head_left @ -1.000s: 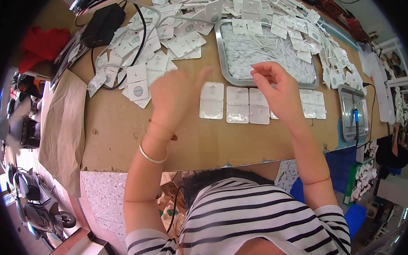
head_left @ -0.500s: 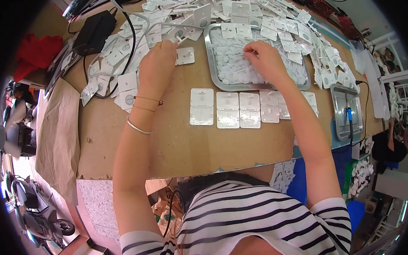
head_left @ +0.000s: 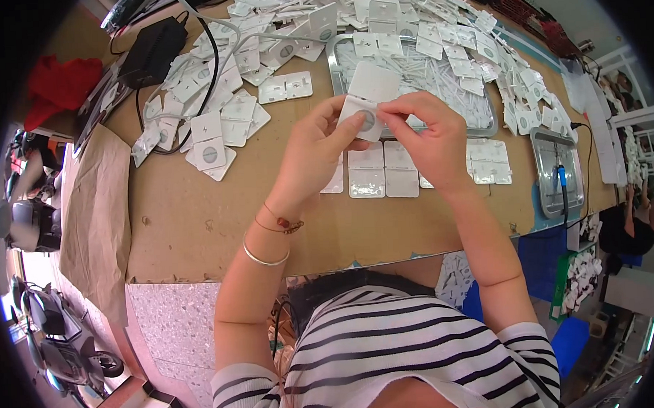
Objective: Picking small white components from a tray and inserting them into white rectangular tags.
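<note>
My left hand [head_left: 311, 152] grips a white two-part plastic panel [head_left: 375, 80] above the near edge of the metal tray, thumb beside the grey round disc on its lower half. At the panel's right edge, my right hand [head_left: 441, 139] is closed in a pinch; whatever lies between thumb and forefinger is too small to make out. Behind the hands, the metal tray [head_left: 492, 121] holds many thin white plastic pieces [head_left: 431, 72]. A row of similar white panels [head_left: 401, 173] lies in front of the tray, partly covered by my hands.
White panels [head_left: 289, 9] pile up at the back and both sides. A black power adapter [head_left: 152, 51] and looping cables [head_left: 214, 70] lie at the left. At the right, a small metal tray [head_left: 548, 169] holds a blue-handled tool [head_left: 561, 178]. The table's front edge is near my body.
My left hand has come from the left pile to the middle, now holding a panel. My right hand has left the tray's pieces and met the panel's edge.
</note>
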### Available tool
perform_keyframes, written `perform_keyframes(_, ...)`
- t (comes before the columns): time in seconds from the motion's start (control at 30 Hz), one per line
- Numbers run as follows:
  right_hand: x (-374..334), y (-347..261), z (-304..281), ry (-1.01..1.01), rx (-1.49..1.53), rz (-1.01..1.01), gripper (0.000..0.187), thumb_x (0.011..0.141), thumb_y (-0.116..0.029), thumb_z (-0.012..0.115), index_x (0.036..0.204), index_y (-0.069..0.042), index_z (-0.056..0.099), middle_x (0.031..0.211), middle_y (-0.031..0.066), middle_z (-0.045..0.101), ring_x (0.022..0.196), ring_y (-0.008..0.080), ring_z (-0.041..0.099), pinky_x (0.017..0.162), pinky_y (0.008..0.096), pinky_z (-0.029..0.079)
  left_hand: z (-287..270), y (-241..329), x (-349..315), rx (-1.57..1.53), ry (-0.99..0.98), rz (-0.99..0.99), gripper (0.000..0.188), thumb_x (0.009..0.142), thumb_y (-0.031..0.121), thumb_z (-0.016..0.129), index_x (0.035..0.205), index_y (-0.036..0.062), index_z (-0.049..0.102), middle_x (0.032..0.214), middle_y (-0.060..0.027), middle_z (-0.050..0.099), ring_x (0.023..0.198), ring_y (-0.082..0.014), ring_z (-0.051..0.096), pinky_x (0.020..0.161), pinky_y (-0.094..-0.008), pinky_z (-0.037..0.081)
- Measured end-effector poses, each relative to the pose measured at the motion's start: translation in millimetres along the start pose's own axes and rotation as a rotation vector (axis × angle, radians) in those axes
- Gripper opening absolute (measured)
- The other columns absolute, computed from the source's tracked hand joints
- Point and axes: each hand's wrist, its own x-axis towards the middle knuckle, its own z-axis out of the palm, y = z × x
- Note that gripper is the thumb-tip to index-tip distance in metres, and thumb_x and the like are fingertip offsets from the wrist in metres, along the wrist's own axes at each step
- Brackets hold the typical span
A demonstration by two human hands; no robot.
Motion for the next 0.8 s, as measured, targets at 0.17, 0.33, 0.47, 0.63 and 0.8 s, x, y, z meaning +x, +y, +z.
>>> perform_keyframes(0.17, 0, -5, 0, -0.006, -0.058, 0.040, 0.010, 0.076, 0.002, 0.068, 0.085, -0.002, 0.069, 0.082, 0.0047, 0.065, 0.074, 0.0109, 0.060, 0.067, 0.0231, 0.047, 2, -7, -2, -0.007, 0.052, 0.049, 0.037, 0.092, 0.020, 0.056, 0.119, -0.0045, 0.050, 0.102, -0.0067, 0.060, 0.087, -0.0105, 0.059, 0.076, -0.0251, 0.051)
perform_keyframes(0.33, 0, -7, 1, -0.037, 0.065, 0.269, 0.012, 0.076, -0.003, 0.070, 0.087, -0.002, 0.064, 0.078, 0.0037, 0.063, 0.072, 0.0118, 0.060, 0.064, 0.0239, 0.048, 1, -7, -4, 0.119, 0.108, 0.040, 0.035, 0.092, 0.023, 0.058, 0.113, -0.0043, 0.055, 0.093, -0.0044, 0.062, 0.084, -0.0088, 0.058, 0.074, -0.0241, 0.050)
perform_keyframes(0.47, 4, -3, 0, -0.072, 0.501, 0.669, 0.016, 0.080, -0.007, 0.070, 0.088, -0.001, 0.058, 0.078, 0.0032, 0.062, 0.072, 0.0098, 0.058, 0.067, 0.0222, 0.047, 3, -3, -5, 0.005, 0.132, 0.062, 0.032, 0.091, 0.025, 0.059, 0.106, -0.0027, 0.059, 0.084, -0.0017, 0.061, 0.077, -0.0063, 0.055, 0.067, -0.0221, 0.047)
perform_keyframes(0.63, -6, 7, 6, -0.243, 0.649, 0.723, 0.015, 0.084, -0.014, 0.068, 0.083, -0.004, 0.057, 0.077, 0.0022, 0.060, 0.071, 0.0092, 0.056, 0.067, 0.0219, 0.045, -1, -6, -7, 0.134, 0.180, 0.083, 0.027, 0.091, 0.023, 0.059, 0.102, -0.0019, 0.060, 0.081, -0.0004, 0.060, 0.070, -0.0049, 0.051, 0.062, -0.0202, 0.043)
perform_keyframes(0.8, -7, -2, 11, -0.303, 0.702, 0.748, 0.015, 0.086, -0.016, 0.065, 0.082, -0.005, 0.056, 0.076, 0.0011, 0.059, 0.071, 0.0091, 0.056, 0.069, 0.0224, 0.045, -8, -6, -11, 0.031, 0.187, 0.096, 0.023, 0.089, 0.021, 0.062, 0.092, -0.0013, 0.061, 0.077, -0.0008, 0.059, 0.069, -0.0050, 0.051, 0.062, -0.0206, 0.042)
